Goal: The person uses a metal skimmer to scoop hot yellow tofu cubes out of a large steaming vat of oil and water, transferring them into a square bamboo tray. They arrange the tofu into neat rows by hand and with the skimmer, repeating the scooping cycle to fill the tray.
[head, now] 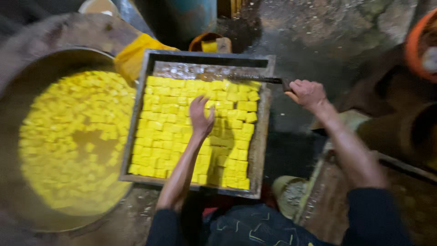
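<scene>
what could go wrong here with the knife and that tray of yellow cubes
The left hand rests on the yellow cubes while the right hand holds a knife across the tray's far end; a slip might reach the fingers. The tray seems to overhang the big pan, so pressing could tip it.

Dark pushed-up sleeves, bare forearms, patterned dark trousers

A dark, wet, stained concrete floor [318,41] is seen under dim light, and a blue-green cylindrical barrel [191,16] is set at the far edge.
</scene>
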A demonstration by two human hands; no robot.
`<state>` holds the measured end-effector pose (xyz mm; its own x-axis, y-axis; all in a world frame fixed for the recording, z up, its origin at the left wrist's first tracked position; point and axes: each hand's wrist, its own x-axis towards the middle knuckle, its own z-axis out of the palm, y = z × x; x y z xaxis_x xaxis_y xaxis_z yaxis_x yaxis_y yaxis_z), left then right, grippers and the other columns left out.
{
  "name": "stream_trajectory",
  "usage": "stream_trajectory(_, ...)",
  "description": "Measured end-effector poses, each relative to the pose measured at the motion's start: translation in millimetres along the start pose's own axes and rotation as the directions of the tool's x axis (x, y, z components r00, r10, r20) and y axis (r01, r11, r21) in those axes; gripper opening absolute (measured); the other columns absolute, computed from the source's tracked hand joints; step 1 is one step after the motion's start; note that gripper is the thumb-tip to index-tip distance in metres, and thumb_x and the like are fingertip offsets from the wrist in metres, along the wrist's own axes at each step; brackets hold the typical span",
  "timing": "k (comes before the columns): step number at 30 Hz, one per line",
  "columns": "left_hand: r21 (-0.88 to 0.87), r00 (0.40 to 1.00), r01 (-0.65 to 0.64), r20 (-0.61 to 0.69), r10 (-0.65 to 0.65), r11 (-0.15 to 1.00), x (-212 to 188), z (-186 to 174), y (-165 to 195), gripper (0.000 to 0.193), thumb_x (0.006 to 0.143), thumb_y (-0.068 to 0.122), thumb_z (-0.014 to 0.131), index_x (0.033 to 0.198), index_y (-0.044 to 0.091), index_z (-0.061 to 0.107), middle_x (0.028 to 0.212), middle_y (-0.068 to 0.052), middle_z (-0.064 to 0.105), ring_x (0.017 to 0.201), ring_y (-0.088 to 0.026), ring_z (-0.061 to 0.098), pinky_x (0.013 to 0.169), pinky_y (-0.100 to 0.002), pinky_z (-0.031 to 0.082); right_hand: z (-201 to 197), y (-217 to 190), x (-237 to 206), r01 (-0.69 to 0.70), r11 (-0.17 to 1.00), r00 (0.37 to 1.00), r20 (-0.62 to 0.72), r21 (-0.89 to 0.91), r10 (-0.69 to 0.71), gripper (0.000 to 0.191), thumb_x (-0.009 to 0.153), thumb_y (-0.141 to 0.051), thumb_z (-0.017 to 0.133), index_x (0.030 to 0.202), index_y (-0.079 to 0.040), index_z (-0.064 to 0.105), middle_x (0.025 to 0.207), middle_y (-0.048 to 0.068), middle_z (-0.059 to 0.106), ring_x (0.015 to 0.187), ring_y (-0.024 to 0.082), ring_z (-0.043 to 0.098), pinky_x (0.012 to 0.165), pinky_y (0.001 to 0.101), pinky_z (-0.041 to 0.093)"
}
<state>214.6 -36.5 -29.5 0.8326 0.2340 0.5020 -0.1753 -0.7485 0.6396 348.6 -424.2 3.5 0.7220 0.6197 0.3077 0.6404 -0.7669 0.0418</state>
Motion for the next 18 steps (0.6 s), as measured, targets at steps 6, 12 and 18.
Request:
stream_trajectory(6,-0.039,0.917,-0.253,0.309,0.252,0.967,71.5,134.4,53.5,0.054,0.081,0.02,0.073,0.131,0.005,0.061,0.137,-0.018,0.063,0.13,-0.037,0.055,0.109,-0.056,0.039,9.9,-76.6,-102.0,-0.605,0.295,0.584,0.161,0.74,0.795,0.031,0.103,-0.029,0.07,0.091,-0.005,0.056,0.074,0.01,0.061,0.064,0.019,0.055,0.059,0.0392,0.046)
stream_trajectory(12,0.211,0.765,-0.268,0.64,0.074,0.94,71.8,154.8,52.8,0.024,0.104,0.028,0.053,0.124,0.019,0.064,0.135,-0.008,0.064,0.137,-0.028,0.056,0.116,-0.051,0.043,12.8,-149.2,-208.0,-0.628,-0.092,0.291,0.343,0.773,0.893,0.026,0.103,-0.028,0.068,0.099,-0.002,0.068,0.078,0.01,0.071,0.062,0.014,0.063,0.056,0.0307,0.05)
stream_trajectory(18,-0.022,0.621,-0.476,0.699,0.354,0.879,-53.7,23.6,23.4,0.036,0.101,0.03,0.059,0.125,0.005,0.065,0.134,-0.02,0.062,0.124,-0.036,0.058,0.101,-0.052,0.046,23.2,-189.2,-171.5,-0.5,0.122,0.401,0.103,0.857,0.91,0.028,0.11,-0.024,0.066,0.095,-0.002,0.055,0.076,0.009,0.068,0.058,0.014,0.061,0.054,0.0293,0.05)
